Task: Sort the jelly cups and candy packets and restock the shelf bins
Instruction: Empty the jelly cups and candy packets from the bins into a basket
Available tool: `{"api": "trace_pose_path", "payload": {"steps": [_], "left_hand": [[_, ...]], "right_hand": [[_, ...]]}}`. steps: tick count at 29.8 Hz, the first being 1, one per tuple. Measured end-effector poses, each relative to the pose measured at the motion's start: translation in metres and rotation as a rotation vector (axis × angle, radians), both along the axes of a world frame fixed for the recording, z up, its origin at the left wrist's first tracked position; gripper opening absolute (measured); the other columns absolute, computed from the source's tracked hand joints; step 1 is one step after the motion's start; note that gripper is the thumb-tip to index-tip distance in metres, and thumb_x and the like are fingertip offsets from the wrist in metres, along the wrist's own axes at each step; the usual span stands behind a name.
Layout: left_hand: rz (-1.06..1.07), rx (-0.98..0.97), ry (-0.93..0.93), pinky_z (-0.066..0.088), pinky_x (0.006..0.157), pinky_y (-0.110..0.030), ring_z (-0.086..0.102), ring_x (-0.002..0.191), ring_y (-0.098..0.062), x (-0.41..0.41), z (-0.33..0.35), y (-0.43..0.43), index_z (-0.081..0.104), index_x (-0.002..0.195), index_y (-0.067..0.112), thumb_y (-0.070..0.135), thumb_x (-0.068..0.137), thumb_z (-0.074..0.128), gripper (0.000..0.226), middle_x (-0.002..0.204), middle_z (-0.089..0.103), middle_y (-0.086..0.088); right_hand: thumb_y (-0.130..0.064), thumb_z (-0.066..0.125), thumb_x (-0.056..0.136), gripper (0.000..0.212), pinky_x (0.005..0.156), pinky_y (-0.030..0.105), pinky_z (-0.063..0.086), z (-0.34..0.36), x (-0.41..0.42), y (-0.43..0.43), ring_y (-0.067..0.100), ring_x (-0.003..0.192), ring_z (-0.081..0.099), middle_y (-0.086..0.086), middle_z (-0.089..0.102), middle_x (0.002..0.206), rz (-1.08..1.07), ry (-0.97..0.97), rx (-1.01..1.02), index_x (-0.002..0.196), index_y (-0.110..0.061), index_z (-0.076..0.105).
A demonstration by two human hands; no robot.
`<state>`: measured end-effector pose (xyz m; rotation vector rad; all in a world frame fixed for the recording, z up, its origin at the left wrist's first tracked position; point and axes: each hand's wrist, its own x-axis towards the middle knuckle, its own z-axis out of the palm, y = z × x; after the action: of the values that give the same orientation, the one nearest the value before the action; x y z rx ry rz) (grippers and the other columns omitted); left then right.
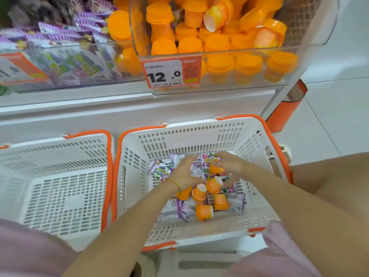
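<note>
A white basket point(179, 140) with orange handles holds a mixed pile of several orange jelly cups point(203, 212) and purple candy packets point(162, 170). Both my hands are down inside it, over the pile. My left hand point(184, 173), with a gold bracelet on the wrist, curls its fingers and thumb round a purple-and-white candy packet point(194, 169). My right hand point(229, 164) grips an orange jelly cup point(215, 169) beside a pink-printed packet point(205, 159). On the shelf above, one clear bin point(229, 54) is full of orange jelly cups and another bin point(65, 66) holds purple candy packets.
A second white basket point(60, 154) stands empty to the left, touching the first. A price tag reading 12.0 point(171, 73) hangs on the jelly cup bin. The white shelf ledge point(119, 104) runs between bins and baskets. White floor tiles point(335, 116) lie to the right.
</note>
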<state>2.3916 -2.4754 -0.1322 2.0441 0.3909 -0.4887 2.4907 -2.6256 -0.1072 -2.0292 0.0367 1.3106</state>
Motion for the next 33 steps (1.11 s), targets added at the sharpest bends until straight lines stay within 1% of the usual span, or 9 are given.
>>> {"api": "trace_pose_path", "payload": {"steps": [4,7,12,15,19,21,23,28,33], "left_hand": [[0.043,-0.079,-0.201,0.048,0.09,-0.024,0.054,0.113,-0.016,0.015,0.069,0.015,0.044,0.136,0.017,0.004,0.085,0.065,0.056,0.137,0.046,-0.003],[0.028,-0.105,-0.37,0.053,0.087,-0.033,0.061,0.096,-0.013,0.029,0.142,0.03,0.056,0.119,0.019,0.004,0.087,0.063,0.036,0.114,0.062,-0.002],[0.066,-0.148,-0.667,0.057,0.072,-0.031,0.066,0.083,-0.012,0.063,0.252,0.047,0.059,0.107,0.015,0.001,0.089,0.058,0.023,0.101,0.065,-0.01],[0.067,0.221,-0.809,0.052,0.083,-0.029,0.061,0.096,-0.011,0.107,0.275,0.068,0.057,0.116,0.017,0.01,0.087,0.064,0.031,0.111,0.06,-0.005],[0.081,0.818,-0.505,0.029,0.108,-0.04,0.031,0.132,-0.033,0.172,0.263,0.096,0.032,0.143,0.015,0.041,0.084,0.065,0.073,0.144,0.033,-0.014],[0.041,0.957,-0.371,0.027,0.108,-0.047,0.025,0.134,-0.038,0.192,0.249,0.102,0.02,0.147,0.015,0.051,0.084,0.06,0.083,0.147,0.024,-0.017],[-0.004,1.098,-0.308,0.027,0.107,-0.051,0.026,0.134,-0.04,0.207,0.238,0.108,0.015,0.148,0.015,0.06,0.086,0.05,0.084,0.149,0.023,-0.018],[-0.065,1.336,-0.368,0.035,0.098,-0.051,0.03,0.131,-0.039,0.227,0.233,0.119,0.011,0.149,0.023,0.069,0.087,0.033,0.08,0.147,0.029,-0.015],[-0.096,1.341,-0.435,0.046,0.082,-0.048,0.044,0.118,-0.04,0.233,0.238,0.121,0.023,0.145,0.026,0.068,0.083,0.043,0.078,0.132,0.044,-0.019]], "right_hand": [[-0.025,0.051,0.098,0.044,0.079,0.052,0.056,0.052,0.008,0.007,0.034,0.114,0.054,0.008,0.036,0.145,0.197,-0.154,-0.007,0.139,-0.016,0.04],[-0.024,0.05,0.098,0.034,0.077,0.045,0.058,0.115,0.011,0.01,0.026,0.107,0.057,0.004,0.046,0.134,0.275,-0.29,0.149,0.131,-0.016,0.05],[-0.018,0.051,0.096,0.021,0.073,0.041,0.059,0.227,0.03,0.006,0.018,0.095,0.067,0.001,0.063,0.113,0.263,-0.582,0.444,0.115,-0.017,0.061],[-0.015,0.054,0.095,0.016,0.072,0.039,0.059,0.26,0.065,0.016,0.018,0.087,0.069,0.006,0.066,0.106,0.122,-0.799,0.502,0.109,-0.016,0.063],[-0.032,0.06,0.091,0.042,0.093,0.044,0.044,0.255,0.138,0.034,0.033,0.116,0.051,0.014,0.053,0.128,0.228,-1.28,-0.119,0.127,-0.013,0.052],[-0.049,0.063,0.085,0.067,0.095,0.049,0.039,0.244,0.162,0.035,0.042,0.124,0.039,0.017,0.037,0.138,0.306,-1.201,-0.422,0.137,-0.015,0.038],[-0.057,0.067,0.077,0.087,0.094,0.051,0.039,0.229,0.176,0.037,0.046,0.125,0.036,0.018,0.024,0.145,0.341,-1.124,-0.523,0.142,-0.018,0.025],[-0.046,0.081,0.068,0.109,0.097,0.051,0.04,0.213,0.201,0.044,0.051,0.124,0.04,0.024,-0.009,0.154,0.227,-1.122,-0.339,0.147,-0.025,0.009],[-0.039,0.083,0.066,0.097,0.097,0.048,0.045,0.227,0.211,0.046,0.048,0.12,0.043,0.024,0.013,0.146,0.181,-1.048,-0.223,0.143,-0.021,0.026]]}}
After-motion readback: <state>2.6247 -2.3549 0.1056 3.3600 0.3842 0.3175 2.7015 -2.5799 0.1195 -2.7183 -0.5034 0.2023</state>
